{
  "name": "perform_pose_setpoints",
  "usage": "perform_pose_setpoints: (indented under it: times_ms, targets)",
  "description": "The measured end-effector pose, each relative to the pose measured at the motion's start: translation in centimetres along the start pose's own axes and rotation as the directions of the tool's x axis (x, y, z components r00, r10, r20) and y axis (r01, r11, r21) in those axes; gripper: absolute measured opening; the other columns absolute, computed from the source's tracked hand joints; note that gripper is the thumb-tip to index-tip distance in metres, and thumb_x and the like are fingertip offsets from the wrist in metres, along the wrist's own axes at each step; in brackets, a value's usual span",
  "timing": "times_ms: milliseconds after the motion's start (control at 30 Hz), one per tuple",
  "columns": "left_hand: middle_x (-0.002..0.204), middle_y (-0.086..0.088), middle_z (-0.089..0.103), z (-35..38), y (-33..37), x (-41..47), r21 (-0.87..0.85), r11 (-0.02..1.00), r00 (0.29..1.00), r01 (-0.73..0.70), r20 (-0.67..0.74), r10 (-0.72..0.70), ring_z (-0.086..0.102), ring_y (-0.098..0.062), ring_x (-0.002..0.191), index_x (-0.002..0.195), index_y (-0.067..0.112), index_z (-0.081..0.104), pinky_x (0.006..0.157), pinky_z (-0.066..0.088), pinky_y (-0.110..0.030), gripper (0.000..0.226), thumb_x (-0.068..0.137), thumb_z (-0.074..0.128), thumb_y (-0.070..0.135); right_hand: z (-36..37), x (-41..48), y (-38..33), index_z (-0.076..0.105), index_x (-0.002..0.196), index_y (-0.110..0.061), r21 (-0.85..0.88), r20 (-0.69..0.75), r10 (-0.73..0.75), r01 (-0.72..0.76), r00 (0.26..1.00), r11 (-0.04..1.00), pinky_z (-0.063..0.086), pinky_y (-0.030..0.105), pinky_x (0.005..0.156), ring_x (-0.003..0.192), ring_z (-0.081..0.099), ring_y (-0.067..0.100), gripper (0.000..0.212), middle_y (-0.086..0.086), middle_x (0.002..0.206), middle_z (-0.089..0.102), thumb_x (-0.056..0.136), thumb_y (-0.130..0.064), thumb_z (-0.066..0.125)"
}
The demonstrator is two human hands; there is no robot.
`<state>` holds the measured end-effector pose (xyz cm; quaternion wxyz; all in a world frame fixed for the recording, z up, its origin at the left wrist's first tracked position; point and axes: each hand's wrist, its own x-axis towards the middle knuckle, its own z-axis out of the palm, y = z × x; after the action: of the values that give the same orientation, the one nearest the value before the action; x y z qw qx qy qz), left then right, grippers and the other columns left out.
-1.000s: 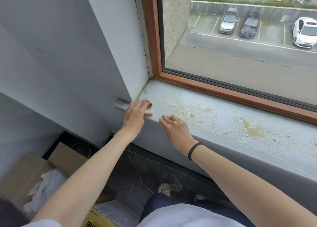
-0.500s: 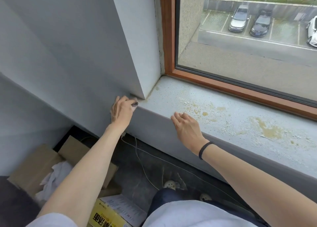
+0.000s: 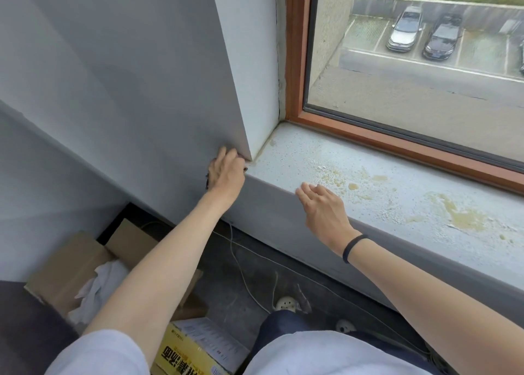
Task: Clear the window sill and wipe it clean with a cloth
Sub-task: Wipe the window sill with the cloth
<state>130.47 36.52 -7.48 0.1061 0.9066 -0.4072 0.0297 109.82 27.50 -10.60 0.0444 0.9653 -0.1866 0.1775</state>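
Stains (image 3: 459, 218) run rightward along the window sill (image 3: 297, 153); right hand (image 3: 323, 213), relaxed and empty, hovers nearer them. Left hand (image 3: 226, 173) clutches a small dark object (image 3: 245, 169) at centre-left.

A jutting wall corner (image 3: 235, 91) closes the window sill's (image 3: 397, 199) left end, the window frame (image 3: 402, 145) its back, leaving the front edge open to reach.
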Motion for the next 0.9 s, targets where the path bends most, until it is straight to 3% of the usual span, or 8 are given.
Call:
perform_pose_setpoints:
  times_ms: [167,267,367,500,667,767,833,900]
  targets:
    - [0.105,-0.002,0.063,0.7,-1.3,0.0,-0.115,0.989,0.993,0.091,-0.064,-0.099,0.044,-0.025,0.102,0.102,0.017,0.072,0.071,0.04,-0.034,0.03,0.086,0.05,0.004,0.3,-0.1,-0.1,0.07,0.089,-0.006,0.004,-0.008,0.014,-0.014,1.0,1.0,0.046,0.023,0.057,0.06,0.056,0.017,0.035,0.004,0.085,0.069,0.055,0.002,0.066]
    - [0.105,0.0,0.064,1.0,2.7,-2.1,-0.16,0.975,0.988,-0.155,-0.017,0.154,0.049,-0.022,0.1,0.096,0.014,0.072,0.07,0.045,-0.034,0.024,0.08,0.059,0.001,0.4,-0.1,-0.2,0.069,0.088,-0.007,0.015,-0.013,0.026,-0.026,1.0,1.0,0.046,0.023,0.058,0.062,0.056,0.018,0.035,0.003,0.086,0.069,0.055,0.002,0.067]
    - [0.099,-0.002,0.068,1.2,3.4,-3.0,-0.13,0.897,0.905,-0.423,-0.018,0.425,0.058,-0.024,0.09,0.09,0.012,0.071,0.056,0.052,-0.034,0.026,0.069,0.071,-0.003,0.4,-0.2,0.0,0.069,0.087,-0.008,0.025,-0.018,0.024,-0.023,1.0,0.999,0.047,0.023,0.059,0.062,0.057,0.018,0.033,0.003,0.087,0.069,0.055,0.001,0.068]
    - [0.122,-0.002,0.059,1.3,3.9,-1.5,-0.13,0.978,0.987,-0.161,-0.022,0.159,0.048,-0.023,0.105,0.117,0.012,0.06,0.077,0.046,-0.035,0.035,0.085,0.053,0.0,0.7,-0.3,0.1,0.069,0.09,-0.008,0.054,-0.013,0.037,-0.037,0.999,0.998,0.049,0.024,0.06,0.064,0.058,0.018,0.034,0.003,0.088,0.069,0.057,0.002,0.072]
    - [0.126,-0.003,0.057,2.2,6.3,-2.0,-0.194,0.859,0.876,-0.474,-0.003,0.483,0.049,-0.023,0.104,0.132,0.012,0.046,0.079,0.051,-0.037,0.045,0.088,0.051,0.002,0.9,-0.2,0.5,0.069,0.094,-0.007,0.079,-0.019,0.005,-0.004,1.0,0.997,0.052,0.028,0.073,0.073,0.061,0.02,0.032,0.004,0.094,0.069,0.063,0.0,0.065]
    - [0.129,-0.005,0.055,2.9,6.0,0.8,-0.117,0.946,0.953,-0.302,-0.042,0.299,0.046,-0.024,0.11,0.134,0.011,0.043,0.082,0.044,-0.032,0.043,0.092,0.039,0.001,1.0,-0.3,1.0,0.066,0.093,-0.007,0.055,-0.007,-0.027,0.028,1.0,0.998,0.049,0.035,0.087,0.08,0.059,0.024,0.024,0.006,0.095,0.063,0.072,0.002,0.06]
    - [0.127,-0.007,0.056,3.0,7.7,1.8,-0.178,0.967,0.983,-0.183,-0.039,0.179,0.044,-0.026,0.113,0.132,0.009,0.045,0.088,0.04,-0.033,0.04,0.093,0.034,0.002,1.1,-0.4,1.1,0.066,0.093,-0.007,0.047,0.004,-0.014,0.014,1.0,0.999,0.047,0.036,0.09,0.082,0.058,0.024,0.026,0.006,0.095,0.062,0.069,0.001,0.064]
    - [0.126,-0.003,0.057,3.7,9.3,2.0,-0.225,0.938,0.963,-0.262,-0.003,0.268,0.043,-0.025,0.105,0.129,0.011,0.047,0.085,0.039,-0.031,0.04,0.093,0.032,0.0,0.9,-0.7,1.3,0.067,0.097,-0.006,0.045,0.018,-0.017,0.016,1.0,0.999,0.047,0.038,0.093,0.083,0.059,0.024,0.032,0.006,0.095,0.063,0.065,-0.001,0.067]
